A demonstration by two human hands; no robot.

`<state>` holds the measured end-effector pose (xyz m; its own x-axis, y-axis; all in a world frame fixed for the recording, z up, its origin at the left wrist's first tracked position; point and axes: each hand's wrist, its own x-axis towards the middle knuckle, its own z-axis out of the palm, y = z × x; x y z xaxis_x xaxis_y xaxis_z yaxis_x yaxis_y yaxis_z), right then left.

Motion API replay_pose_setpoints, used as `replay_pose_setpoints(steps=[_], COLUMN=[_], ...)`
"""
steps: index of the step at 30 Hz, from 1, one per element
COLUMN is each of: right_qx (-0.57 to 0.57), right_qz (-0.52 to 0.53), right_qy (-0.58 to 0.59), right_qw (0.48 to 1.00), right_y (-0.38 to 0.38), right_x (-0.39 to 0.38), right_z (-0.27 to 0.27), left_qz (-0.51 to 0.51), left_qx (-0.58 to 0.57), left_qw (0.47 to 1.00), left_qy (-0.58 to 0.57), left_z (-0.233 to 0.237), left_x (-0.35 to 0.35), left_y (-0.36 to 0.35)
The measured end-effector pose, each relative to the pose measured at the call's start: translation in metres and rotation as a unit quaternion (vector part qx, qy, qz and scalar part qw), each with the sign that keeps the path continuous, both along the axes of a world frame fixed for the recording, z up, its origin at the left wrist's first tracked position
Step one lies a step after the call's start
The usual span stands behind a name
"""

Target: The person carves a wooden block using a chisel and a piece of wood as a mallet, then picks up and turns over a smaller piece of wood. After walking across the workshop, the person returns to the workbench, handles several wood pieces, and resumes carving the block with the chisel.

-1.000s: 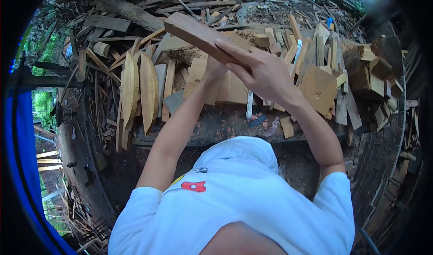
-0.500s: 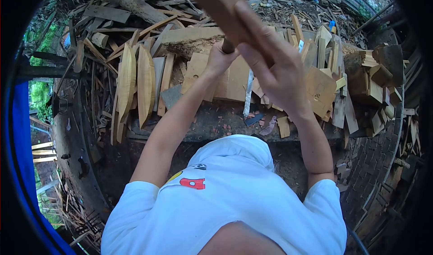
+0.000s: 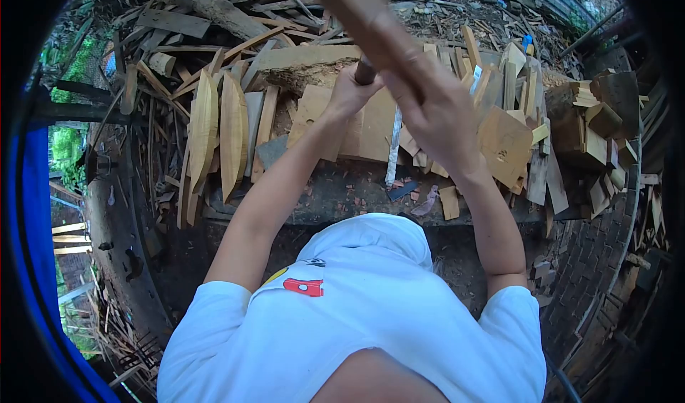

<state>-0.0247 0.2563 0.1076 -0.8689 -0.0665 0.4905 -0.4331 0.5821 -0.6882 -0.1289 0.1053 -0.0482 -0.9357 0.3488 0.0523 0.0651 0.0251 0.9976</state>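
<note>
A long brown wooden piece [image 3: 357, 14], blurred, slants across the top of the head view, close to the camera. My right hand [image 3: 432, 103] grips its lower end, with the thumb on the near side. My left hand [image 3: 351, 93] is closed round a short dark handle [image 3: 365, 71] just beside it; what the handle joins is hidden behind the wooden piece. Beneath both hands lie flat wooden boards [image 3: 367, 132] and a narrow whitish strip [image 3: 393, 146].
Two curved pale wood pieces [image 3: 232, 135] lean at the left of the workbench [image 3: 321, 203]. A square wood block [image 3: 505, 146] and stacked offcuts [image 3: 596, 135] are on the right. Scrap wood [image 3: 214, 11] lies beyond. A blue sheet [image 3: 36, 246] hangs at the far left.
The wooden piece has shifted slightly and looks more smeared. My right hand has turned and moved a little left, its fingers now more wrapped round the piece. My left hand has barely moved.
</note>
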Motion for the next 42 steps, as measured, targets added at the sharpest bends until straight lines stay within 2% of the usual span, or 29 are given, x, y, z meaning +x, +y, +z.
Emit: replay_pose_setpoints(steps=[1,3,4,6,7,8,9,11,12,13,14,15,17,19,21,23,24,25,27,28,29,31,32,35,36,39,40,41,42], right_qx=[0.157,0.222,0.2,0.175,0.064,-0.051,-0.052,0.088,0.236,0.235,0.202,0.167,0.084,-0.131,-0.135,0.058,0.066,0.067,-0.125,-0.195,-0.196,0.09,0.12,0.123,-0.011,-0.139,0.024,0.024,0.098], right_qz=[-0.019,-0.008,0.0,0.014,0.003,-0.009,-0.005,-0.03,-0.004,-0.009,0.034,0.079,0.069,0.015,0.005,0.056,0.057,0.056,0.044,0.039,0.038,-0.003,0.026,0.011,0.032,0.014,-0.02,-0.022,-0.018], right_qy=[-0.063,-0.107,-0.086,-0.082,-0.023,0.034,0.032,-0.023,-0.109,-0.107,-0.1,-0.1,-0.087,-0.036,-0.016,-0.167,-0.045,-0.042,-0.089,0.024,0.025,-0.051,-0.135,-0.139,-0.042,0.006,-0.019,-0.014,-0.097], right_qw=[0.985,0.969,0.976,0.981,0.998,0.998,0.998,0.995,0.966,0.966,0.974,0.978,0.99,0.991,0.991,0.983,0.995,0.995,0.987,0.98,0.979,0.995,0.983,0.983,0.999,0.99,0.999,0.999,0.99], right_y=[0.004,0.008,0.007,0.005,0.002,0.0,0.0,0.006,0.009,0.01,0.013,0.015,0.006,0.003,0.008,0.021,0.025,0.025,0.02,0.014,0.014,0.018,0.019,0.021,0.017,0.006,0.008,0.009,0.011], right_x=[0.0,-0.001,0.0,0.003,0.0,0.0,0.001,-0.002,-0.001,0.001,-0.001,0.0,0.005,0.001,-0.006,-0.011,-0.013,-0.014,0.0,-0.006,-0.006,-0.005,-0.005,0.0,0.001,0.003,0.004,0.007,0.01], right_z=[-0.009,-0.01,-0.005,0.005,0.013,0.016,0.011,-0.003,-0.009,-0.011,-0.011,-0.012,0.012,0.023,0.016,-0.008,-0.014,0.001,0.026,0.022,0.012,-0.013,-0.018,0.002,0.006,0.008,-0.003,-0.006,-0.007], left_qz=[0.039,0.024,0.024,0.049,0.011,0.014,0.016,-0.021,-0.044,-0.07,-0.122,-0.12,-0.051,-0.023,-0.062,0.024,0.041,0.04,-0.044,-0.073,-0.074,-0.018,0.013,0.02,-0.009,-0.024,-0.014,-0.007,-0.002], left_qx=[0.073,0.096,0.097,0.116,0.083,0.025,-0.033,-0.007,0.04,0.087,0.247,0.057,0.136,0.004,0.061,-0.053,0.009,0.01,0.023,-0.068,-0.069,-0.011,-0.007,0.051,0.048,-0.012,-0.005,0.002,-0.033], left_qw=[0.996,0.985,0.984,0.991,0.994,0.999,0.999,0.999,0.998,0.989,0.956,0.991,0.987,0.999,0.994,0.992,0.986,0.985,0.998,0.995,0.995,0.993,0.993,0.99,0.998,0.998,0.997,0.996,0.993], left_qy=[0.034,0.14,0.144,-0.035,-0.068,-0.031,0.01,-0.028,0.034,0.093,-0.096,0.011,-0.066,0.041,0.063,0.116,0.164,0.168,0.047,0.001,0.002,0.12,0.117,0.132,0.034,0.057,0.074,0.093,0.11], left_z=[0.023,0.014,0.019,0.027,0.027,0.026,0.036,0.007,0.002,-0.011,-0.027,-0.024,0.039,0.056,0.045,0.06,0.067,0.065,0.049,0.045,0.04,0.048,0.052,0.053,0.053,0.054,0.056,0.057,0.056], left_x=[0.012,0.003,0.0,0.013,0.011,0.011,0.011,-0.001,-0.002,-0.004,-0.01,-0.014,0.011,0.009,0.004,0.012,0.016,0.006,0.003,-0.003,-0.003,0.006,0.011,0.011,0.011,0.01,0.012,0.013,0.01], left_y=[0.008,0.015,0.017,0.02,0.014,0.01,0.008,0.002,0.005,0.006,0.003,0.003,0.016,0.014,0.012,0.015,0.022,0.023,0.015,0.007,0.006,0.011,0.013,0.019,0.017,0.011,0.01,0.011,0.015])
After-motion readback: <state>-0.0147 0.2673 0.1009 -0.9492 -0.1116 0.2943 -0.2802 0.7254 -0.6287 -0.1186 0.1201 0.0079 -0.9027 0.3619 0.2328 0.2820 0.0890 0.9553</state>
